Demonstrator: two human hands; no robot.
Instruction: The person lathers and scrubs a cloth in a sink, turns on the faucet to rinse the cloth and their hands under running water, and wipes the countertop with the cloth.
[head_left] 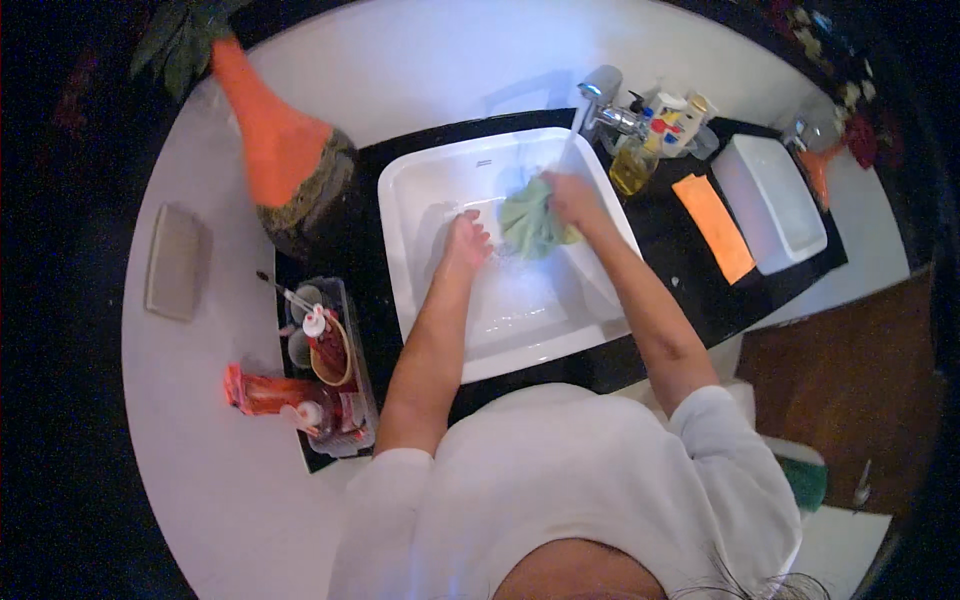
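Note:
My right hand (572,203) grips a light green cloth (532,222) at its upper right side. The cloth hangs bunched inside the white sink (392,215), a little blurred. Left of the cloth, my left hand (470,238) is held over the basin, palm turned up and fingers apart, with nothing in it. A small gap separates it from the cloth. From the chrome tap (603,88) at the sink's far right corner a thin stream of water runs down near my right hand. Wet patches and drops shine on the basin floor.
Right of the sink are a yellow liquid bottle (632,166), several other bottles, a folded orange cloth (714,228) and a white rectangular basin (765,200). To the left stand a large orange vase (270,140) and a clear tray (362,370) of toiletries on the black counter (660,225).

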